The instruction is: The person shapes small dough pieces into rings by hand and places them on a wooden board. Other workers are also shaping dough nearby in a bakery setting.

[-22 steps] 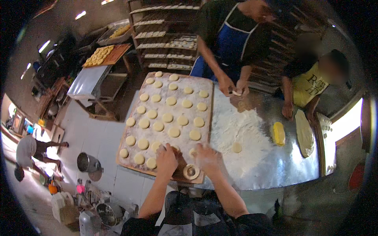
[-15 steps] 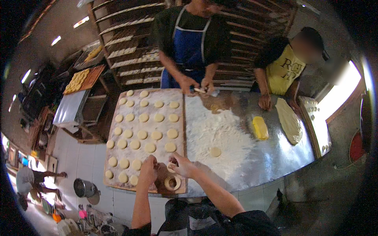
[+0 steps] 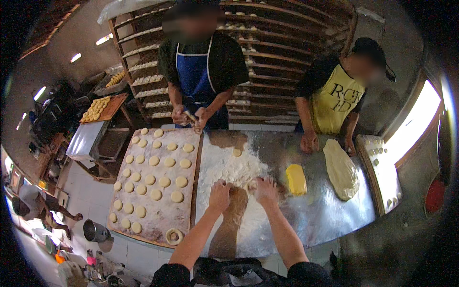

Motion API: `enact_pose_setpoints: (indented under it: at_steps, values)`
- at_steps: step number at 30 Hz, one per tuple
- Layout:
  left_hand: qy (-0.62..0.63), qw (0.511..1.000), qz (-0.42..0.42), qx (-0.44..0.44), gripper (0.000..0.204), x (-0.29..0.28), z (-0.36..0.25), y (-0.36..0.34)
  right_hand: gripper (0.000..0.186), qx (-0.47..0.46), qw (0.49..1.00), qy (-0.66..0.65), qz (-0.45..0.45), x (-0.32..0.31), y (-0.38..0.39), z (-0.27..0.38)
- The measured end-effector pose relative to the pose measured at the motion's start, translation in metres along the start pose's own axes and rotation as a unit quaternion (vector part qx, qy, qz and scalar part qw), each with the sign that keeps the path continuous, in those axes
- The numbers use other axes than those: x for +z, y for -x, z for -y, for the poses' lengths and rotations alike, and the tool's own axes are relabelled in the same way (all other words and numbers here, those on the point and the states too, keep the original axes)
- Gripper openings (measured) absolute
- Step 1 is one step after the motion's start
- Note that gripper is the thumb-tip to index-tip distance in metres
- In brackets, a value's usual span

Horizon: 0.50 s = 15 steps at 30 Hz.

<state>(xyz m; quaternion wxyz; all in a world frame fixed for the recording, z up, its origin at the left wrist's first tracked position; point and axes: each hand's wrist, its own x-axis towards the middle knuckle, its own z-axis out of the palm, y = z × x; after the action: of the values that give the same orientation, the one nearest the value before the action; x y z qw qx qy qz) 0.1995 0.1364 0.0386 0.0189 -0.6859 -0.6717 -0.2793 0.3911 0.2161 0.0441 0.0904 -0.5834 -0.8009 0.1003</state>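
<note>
Both hands are over the spread of white flour point(image 3: 229, 167) on the metal table. My left hand point(image 3: 221, 195) rests in the flour with its fingers stretched forward, and its inner side is in shadow. To its right, my right hand point(image 3: 267, 190) has its fingers apart above the flour; what lies beneath its thumb side is too blurred to make out. Beyond them a round of dough point(image 3: 237, 152) lies on the flour. The floured wooden board point(image 3: 162, 215) to my left carries rows of flat dough rounds point(image 3: 164, 182) and, at its near corner, a dough ring point(image 3: 174, 236).
A yellow block point(image 3: 296, 180) and a stretched dough sheet point(image 3: 341, 170) lie to the right. Across the table a person in a blue apron point(image 3: 195, 67) handles a small tool; another in yellow point(image 3: 339, 95) stands by the sheet. Racks point(image 3: 272, 57) stand behind, a bucket point(image 3: 95, 231) at left.
My hands have left the near edge of the board, where they held a small piece of dough, and moved right onto the flour. The view has shifted; a dough round now lies farther off.
</note>
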Motion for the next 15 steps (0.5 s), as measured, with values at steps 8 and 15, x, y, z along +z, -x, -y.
enact_pose_setpoints:
  at_steps: [8,15]
  values:
    - [0.249,0.949,0.060,-0.183,0.025,-0.008,-0.046,0.013,0.044,-0.051,0.878,-0.434,0.194,-0.011,-0.007,-0.008]
    - [0.416,0.873,0.071,-0.245,0.032,-0.063,-0.074,0.015,0.050,-0.089,0.837,-0.505,0.190,-0.054,0.025,0.000]
